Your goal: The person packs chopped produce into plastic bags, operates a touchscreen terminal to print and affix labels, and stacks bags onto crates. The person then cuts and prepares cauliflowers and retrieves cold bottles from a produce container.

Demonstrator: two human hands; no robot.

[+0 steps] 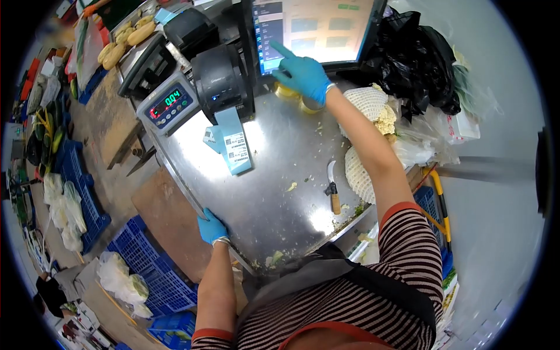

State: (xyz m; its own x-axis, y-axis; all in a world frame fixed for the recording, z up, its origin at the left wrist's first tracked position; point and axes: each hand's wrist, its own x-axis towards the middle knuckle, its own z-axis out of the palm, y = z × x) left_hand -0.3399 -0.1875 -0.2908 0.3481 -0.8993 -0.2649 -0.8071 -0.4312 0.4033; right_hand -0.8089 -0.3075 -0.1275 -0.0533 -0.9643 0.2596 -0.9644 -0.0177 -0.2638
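Observation:
My right hand [306,77], in a blue glove, reaches to the lower left part of a lit monitor [315,35]. Its index finger is stretched out over the screen and the other fingers are partly bent; nothing is held. My left hand [212,227], also gloved in blue, grips the left edge of the metal table [280,204], with its fingers partly hidden. A label printer [221,79] has a strip of blue printed labels [234,143] hanging from it onto the table. Beside it, a scale display [168,105] reads 0.04.
A curved knife [333,189] with a wooden handle lies on the table's right side. Cauliflower in white foam netting [366,105] and black plastic bags [411,61] crowd the right edge. Blue crates [151,265] and bagged vegetables [123,280] stand on the floor at left.

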